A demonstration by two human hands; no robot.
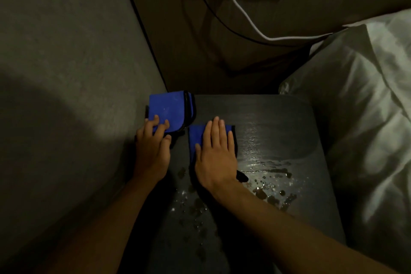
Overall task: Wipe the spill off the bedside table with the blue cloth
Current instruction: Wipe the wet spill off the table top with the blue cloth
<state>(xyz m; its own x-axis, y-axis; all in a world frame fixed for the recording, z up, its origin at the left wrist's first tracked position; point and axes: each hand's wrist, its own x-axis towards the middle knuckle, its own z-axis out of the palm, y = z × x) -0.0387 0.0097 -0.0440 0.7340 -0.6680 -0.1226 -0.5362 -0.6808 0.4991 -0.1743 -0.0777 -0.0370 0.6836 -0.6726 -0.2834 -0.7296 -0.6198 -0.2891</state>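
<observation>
Two parts of blue cloth with black edging lie on the dark bedside table [278,118]. A folded blue part [166,111] sits at the table's far left corner, with the fingers of my left hand [152,151] resting on its near edge. The other blue cloth part [196,138] lies flat under my right hand [216,153], whose palm and straight fingers press down on it. I cannot tell whether the two parts are one cloth. Spill droplets and wet smears [266,187] glisten right of and below my right hand. More drops [193,209] lie between my forearms.
A grey wall [77,73] runs along the table's left side. A bed with white pillow and sheets [360,118] borders the right edge. A white cable [249,22] and a black cable [213,13] hang on the wall behind the table.
</observation>
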